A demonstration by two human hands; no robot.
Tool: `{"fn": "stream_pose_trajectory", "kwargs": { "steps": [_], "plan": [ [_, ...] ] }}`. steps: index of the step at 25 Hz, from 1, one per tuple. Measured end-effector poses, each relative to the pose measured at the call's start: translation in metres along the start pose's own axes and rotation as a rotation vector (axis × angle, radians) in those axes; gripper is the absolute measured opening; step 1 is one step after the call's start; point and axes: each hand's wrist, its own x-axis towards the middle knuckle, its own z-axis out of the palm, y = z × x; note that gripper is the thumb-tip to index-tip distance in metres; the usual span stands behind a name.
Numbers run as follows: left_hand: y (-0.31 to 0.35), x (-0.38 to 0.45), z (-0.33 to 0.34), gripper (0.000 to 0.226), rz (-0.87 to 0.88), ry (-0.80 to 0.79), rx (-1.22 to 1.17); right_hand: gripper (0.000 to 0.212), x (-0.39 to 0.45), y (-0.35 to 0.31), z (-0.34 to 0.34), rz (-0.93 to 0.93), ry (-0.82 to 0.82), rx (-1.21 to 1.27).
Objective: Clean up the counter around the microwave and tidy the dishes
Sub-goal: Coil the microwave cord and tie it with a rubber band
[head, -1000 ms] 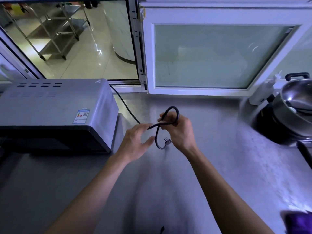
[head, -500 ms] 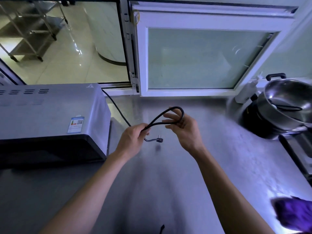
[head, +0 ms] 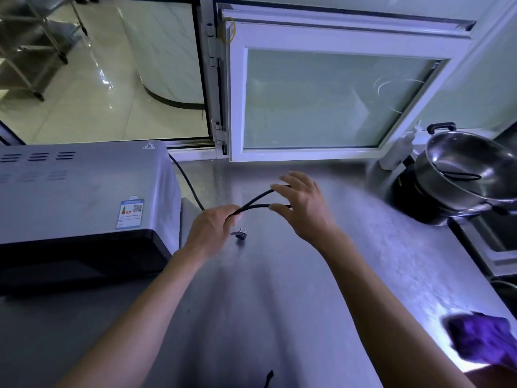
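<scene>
Two-handed grip, cord folded sideways.

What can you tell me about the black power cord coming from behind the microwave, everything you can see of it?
The power cord is thin, black and looks rubber-coated. It runs from behind the microwave down across the steel counter into the left hand, which grips it. From there it is folded into a narrow loop whose far end the right hand pinches between fingers and thumb. The plug, dark with metal prongs, is unplugged and hangs just below the left hand, over the counter.
</scene>
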Motion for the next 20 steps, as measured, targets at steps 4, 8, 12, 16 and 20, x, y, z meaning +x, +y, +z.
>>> {"fn": "stream_pose_trajectory", "kwargs": {
  "steps": [4,8,12,16,20],
  "plan": [
    [0.004,0.003,-0.006,0.018,0.061,-0.003,0.031,0.042,0.011,-0.014,0.024,-0.105,-0.154,-0.185],
    [0.004,0.001,-0.008,0.018,0.075,0.021,0.031,0.025,0.015,-0.021,0.041,-0.138,-0.134,-0.127],
    [-0.006,-0.002,-0.008,0.018,0.106,0.01,0.001,0.017,0.016,-0.015,0.04,-0.136,-0.059,-0.059],
    [-0.015,0.001,-0.001,0.025,0.17,0.036,0.022,0.012,0.016,-0.01,0.028,-0.132,0.044,0.014],
    [-0.021,0.015,0.008,0.029,0.198,0.104,0.064,0.01,0.02,-0.003,0.013,-0.105,0.198,0.087]
  ]
}}
